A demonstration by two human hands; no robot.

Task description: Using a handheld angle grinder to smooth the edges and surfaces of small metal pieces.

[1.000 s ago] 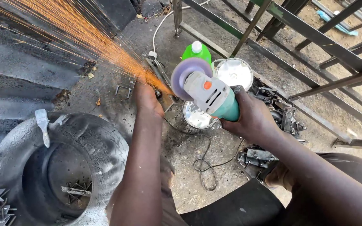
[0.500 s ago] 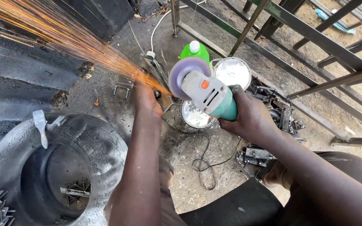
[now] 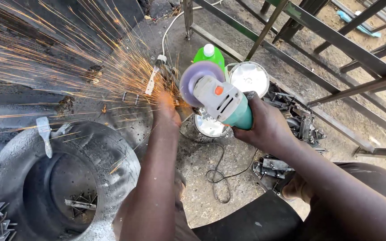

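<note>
Angle grinder (image 3: 222, 103), teal body with grey head and orange button, purple-tinted guard and disc (image 3: 198, 81) facing the camera: held low over the concrete ground (image 3: 228, 160), disc edge down on a small metal workpiece that is hidden behind the glow at the contact point. Right hand (image 3: 266, 127): wrapped tight around the grinder's teal rear body. Left hand (image 3: 166, 109): pressed down just beside the disc, apparently steadying the workpiece; whether its fingers are curled around anything cannot be told through the glare. Spark stream (image 3: 68, 76): 1 wide orange fan thrown up and to the left across the dark corrugated sheet (image 3: 18, 102). Against the 2 earlier views, the fan is now broader and more scattered rather than a tight streak, while grinder and both hands sit in nearly the same place, so the cut reads as ongoing with the disc biting at a slightly different angle. Surroundings: green plastic bottle (image 3: 208, 56) with white cap behind the disc; 2 shiny round tin lids (image 3: 249, 78) just beside the grinder; black cable (image 3: 220, 178) looped on the ground; large grey metal drum (image 3: 63, 178) at lower left; painted steel frame bars (image 3: 336, 49) to the right.
</note>
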